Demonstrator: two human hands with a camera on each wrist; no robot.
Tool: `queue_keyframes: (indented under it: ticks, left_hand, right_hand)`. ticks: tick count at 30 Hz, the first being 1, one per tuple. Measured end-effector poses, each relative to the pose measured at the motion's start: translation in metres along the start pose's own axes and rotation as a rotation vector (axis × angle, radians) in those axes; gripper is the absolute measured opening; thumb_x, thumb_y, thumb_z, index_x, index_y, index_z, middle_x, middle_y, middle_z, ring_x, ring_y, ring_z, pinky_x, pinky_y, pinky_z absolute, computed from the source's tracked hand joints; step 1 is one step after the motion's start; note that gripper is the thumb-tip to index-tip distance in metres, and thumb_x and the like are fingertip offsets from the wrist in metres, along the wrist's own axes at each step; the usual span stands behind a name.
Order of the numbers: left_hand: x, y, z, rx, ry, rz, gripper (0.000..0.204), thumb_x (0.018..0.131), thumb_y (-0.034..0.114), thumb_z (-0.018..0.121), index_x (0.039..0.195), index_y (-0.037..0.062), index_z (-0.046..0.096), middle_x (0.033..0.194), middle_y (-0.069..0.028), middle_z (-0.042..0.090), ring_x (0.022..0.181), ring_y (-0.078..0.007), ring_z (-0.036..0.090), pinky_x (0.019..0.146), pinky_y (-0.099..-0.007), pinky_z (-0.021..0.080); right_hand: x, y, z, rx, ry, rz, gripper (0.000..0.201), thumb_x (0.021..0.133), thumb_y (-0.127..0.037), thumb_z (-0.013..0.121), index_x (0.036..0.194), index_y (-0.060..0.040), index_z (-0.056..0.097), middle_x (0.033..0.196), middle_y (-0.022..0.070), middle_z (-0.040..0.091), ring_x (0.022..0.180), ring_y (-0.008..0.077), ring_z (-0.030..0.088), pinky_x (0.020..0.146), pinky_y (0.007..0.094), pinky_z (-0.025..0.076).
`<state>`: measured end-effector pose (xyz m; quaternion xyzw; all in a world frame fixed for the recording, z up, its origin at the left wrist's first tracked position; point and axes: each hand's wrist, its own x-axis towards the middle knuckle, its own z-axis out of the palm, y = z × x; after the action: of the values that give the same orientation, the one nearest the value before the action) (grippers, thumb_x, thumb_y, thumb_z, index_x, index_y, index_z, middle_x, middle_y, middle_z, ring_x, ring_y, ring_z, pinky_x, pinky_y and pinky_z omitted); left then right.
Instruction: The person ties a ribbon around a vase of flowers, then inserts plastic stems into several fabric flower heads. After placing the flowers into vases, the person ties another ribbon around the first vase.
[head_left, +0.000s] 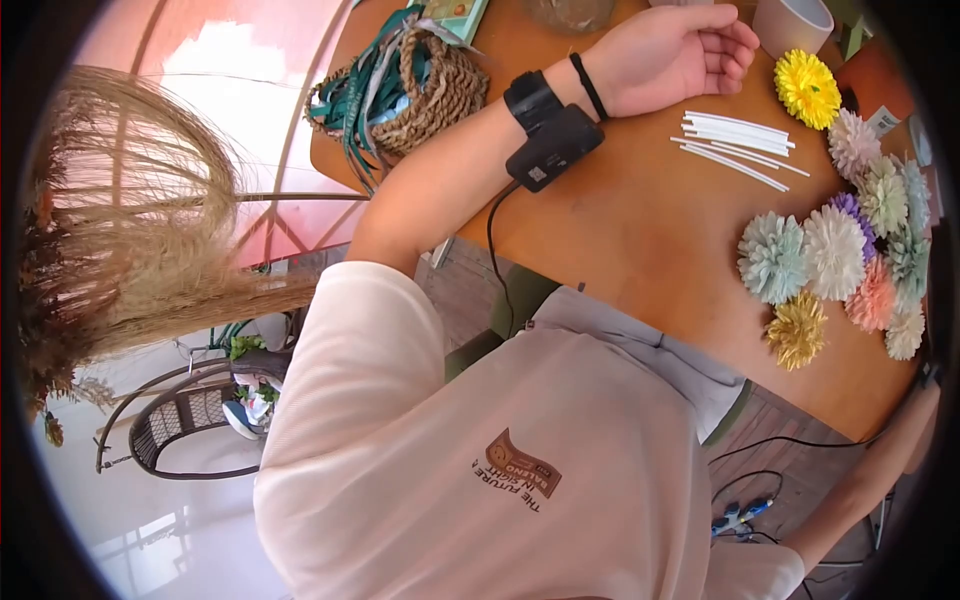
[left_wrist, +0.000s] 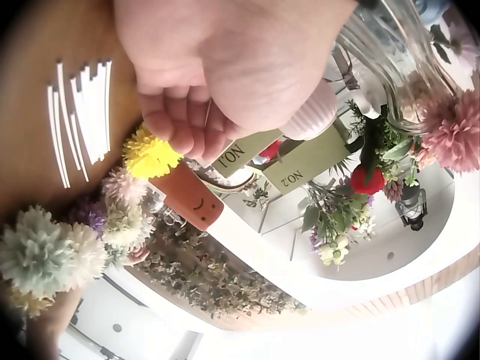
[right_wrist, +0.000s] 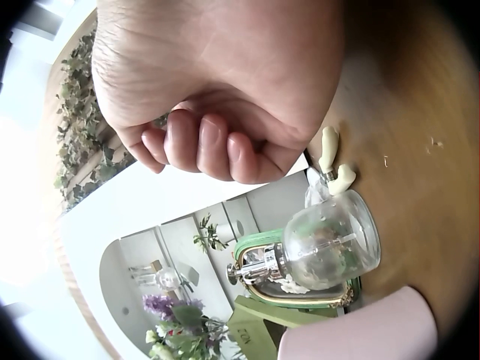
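Note:
My left hand (head_left: 705, 65) is held palm up over the table (head_left: 620, 230), fingers loosely bent and nothing visible in them. Below its fingers in the left wrist view lies a yellow flower head (left_wrist: 150, 154); white sticks (left_wrist: 90, 112) are beside the hand (left_wrist: 217, 67). In the head view, the sticks (head_left: 735, 145) lie in a loose bundle, with several pastel flower heads (head_left: 833, 250) to their right. My right hand (right_wrist: 217, 97) shows with fingers curled loosely toward the palm, no object visible in them; a glass pump bottle (right_wrist: 330, 240) stands nearby. The head view shows only the right forearm (head_left: 860, 480).
A woven basket (head_left: 430, 95) with green ribbons sits at the table's left side. Pots, including an orange one (left_wrist: 187, 199), and green boxes (left_wrist: 307, 161) stand beyond the left hand. A pink cup (right_wrist: 367, 330) is near the bottle. A cable (head_left: 490, 230) hangs from the left wrist camera.

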<state>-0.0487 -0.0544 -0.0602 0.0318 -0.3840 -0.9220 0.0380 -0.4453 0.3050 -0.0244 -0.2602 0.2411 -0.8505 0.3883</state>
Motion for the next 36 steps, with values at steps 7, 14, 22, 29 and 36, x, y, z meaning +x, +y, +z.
queue_keyframes:
  ticks: [7, 14, 22, 29, 36]
  left_hand:
    - [0.002, -0.005, -0.001, 0.003, 0.02, 0.022, 0.03, 0.108, 0.029, 0.051, 0.106, 0.0023, 0.064, 0.094, -0.0028, 0.062, 0.086, -0.0127, 0.058, 0.081, -0.0272, 0.049]
    - [0.003, -0.007, -0.006, -0.027, -0.079, 0.038, 0.03, 0.108, 0.032, 0.05, 0.105, 0.0054, 0.064, 0.092, -0.0001, 0.061, 0.084, -0.0114, 0.057, 0.079, -0.0259, 0.049]
    - [0.002, -0.006, -0.006, -0.026, -0.067, 0.031, 0.03, 0.108, 0.031, 0.05, 0.106, 0.0043, 0.063, 0.093, -0.0009, 0.061, 0.084, -0.012, 0.057, 0.08, -0.0262, 0.049]
    - [-0.006, -0.001, 0.01, 0.062, 0.112, 0.037, 0.036, 0.109, 0.032, 0.05, 0.102, 0.0004, 0.066, 0.088, -0.0025, 0.062, 0.08, -0.0108, 0.057, 0.075, -0.0245, 0.049]
    - [-0.01, 0.0, 0.007, 0.278, 0.043, 0.087, 0.033, 0.11, 0.027, 0.045, 0.104, -0.0001, 0.064, 0.094, -0.0035, 0.06, 0.088, -0.0119, 0.056, 0.089, -0.0304, 0.047]
  right_hand:
    - [-0.004, 0.0, -0.002, -0.012, 0.0, -0.024, 0.046, 0.099, -0.019, 0.052, 0.058, -0.0204, 0.032, 0.053, -0.0068, 0.028, 0.052, 0.0099, 0.028, 0.055, 0.0269, 0.026]
    - [-0.004, 0.007, -0.008, -0.079, 0.023, -0.005, 0.046, 0.1, -0.019, 0.052, 0.059, -0.0205, 0.032, 0.054, -0.0067, 0.027, 0.052, 0.0097, 0.028, 0.056, 0.0268, 0.027]
    - [-0.005, 0.013, -0.006, -0.106, 0.027, 0.004, 0.046, 0.099, -0.019, 0.054, 0.059, -0.0207, 0.03, 0.054, -0.0069, 0.026, 0.053, 0.0094, 0.028, 0.057, 0.0267, 0.028]
    - [0.024, 0.06, 0.096, -0.185, 1.087, -0.477, 0.041, 0.096, -0.011, 0.051, 0.061, -0.0179, 0.032, 0.058, -0.0044, 0.029, 0.058, 0.0101, 0.03, 0.064, 0.0287, 0.03]
    - [0.003, -0.005, -0.018, 0.013, -0.126, 0.094, 0.041, 0.101, -0.002, 0.045, 0.063, -0.0156, 0.034, 0.061, -0.0014, 0.032, 0.062, 0.0111, 0.03, 0.069, 0.0297, 0.03]
